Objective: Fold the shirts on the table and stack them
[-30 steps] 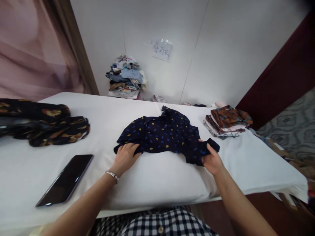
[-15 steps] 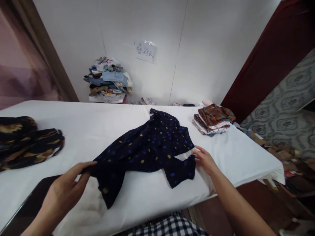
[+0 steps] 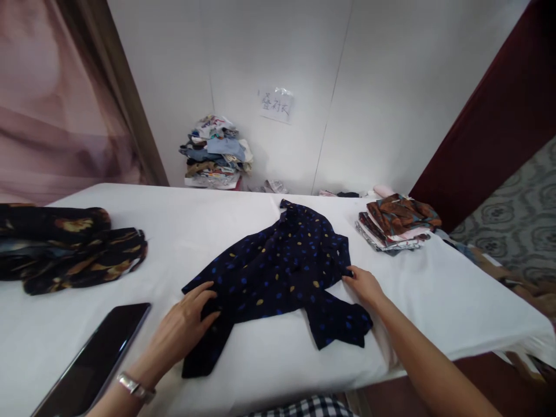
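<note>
A dark navy shirt with blue and yellow spots lies sideways on the white table, its collar toward the far edge. My left hand rests on the hem end at the left, fingers and thumb apart on the cloth. At the other side, my right hand pinches the edge of a sleeve. The other sleeve, bent and slightly crumpled, lies toward the front, beside my right forearm.
A black phone lies left of my left hand. Dark floral garments are heaped at the far left. Folded clothes are stacked at the right on the white table. Another clothes pile stands behind the table, by the wall.
My left hand has gone from gripping the raised hem to lying on it, and that end is now lower and flatter. The near sleeve has shifted slightly. The view has turned left.
</note>
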`<state>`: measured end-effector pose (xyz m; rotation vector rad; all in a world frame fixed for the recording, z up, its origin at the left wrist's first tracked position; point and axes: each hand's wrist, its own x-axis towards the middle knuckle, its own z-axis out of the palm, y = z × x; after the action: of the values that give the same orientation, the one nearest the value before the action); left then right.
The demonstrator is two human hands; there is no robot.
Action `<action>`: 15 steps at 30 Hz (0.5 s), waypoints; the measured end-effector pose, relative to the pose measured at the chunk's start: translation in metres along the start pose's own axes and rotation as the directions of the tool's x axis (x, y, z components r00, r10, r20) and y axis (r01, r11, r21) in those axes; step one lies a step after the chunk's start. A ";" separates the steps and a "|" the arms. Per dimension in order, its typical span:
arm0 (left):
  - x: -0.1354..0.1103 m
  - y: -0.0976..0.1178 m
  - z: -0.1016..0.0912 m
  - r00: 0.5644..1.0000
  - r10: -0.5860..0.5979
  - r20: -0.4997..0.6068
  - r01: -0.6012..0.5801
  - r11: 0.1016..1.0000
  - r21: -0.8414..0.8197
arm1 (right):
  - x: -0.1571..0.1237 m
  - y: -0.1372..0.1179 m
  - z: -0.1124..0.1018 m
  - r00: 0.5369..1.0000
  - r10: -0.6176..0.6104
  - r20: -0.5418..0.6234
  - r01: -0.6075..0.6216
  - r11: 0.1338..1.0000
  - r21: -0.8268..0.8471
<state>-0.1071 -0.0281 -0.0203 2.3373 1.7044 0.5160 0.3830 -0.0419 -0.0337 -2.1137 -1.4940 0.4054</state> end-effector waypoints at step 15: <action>0.028 0.001 -0.056 0.962 -0.175 0.211 0.208 0.967 -0.146 | 0.026 0.045 -0.061 0.926 0.352 -0.134 -0.193 0.750 0.633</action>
<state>-0.1204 -0.0038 0.0364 2.0081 1.7007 0.3630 0.4586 -0.0437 -0.0074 -1.7600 -0.7534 0.6140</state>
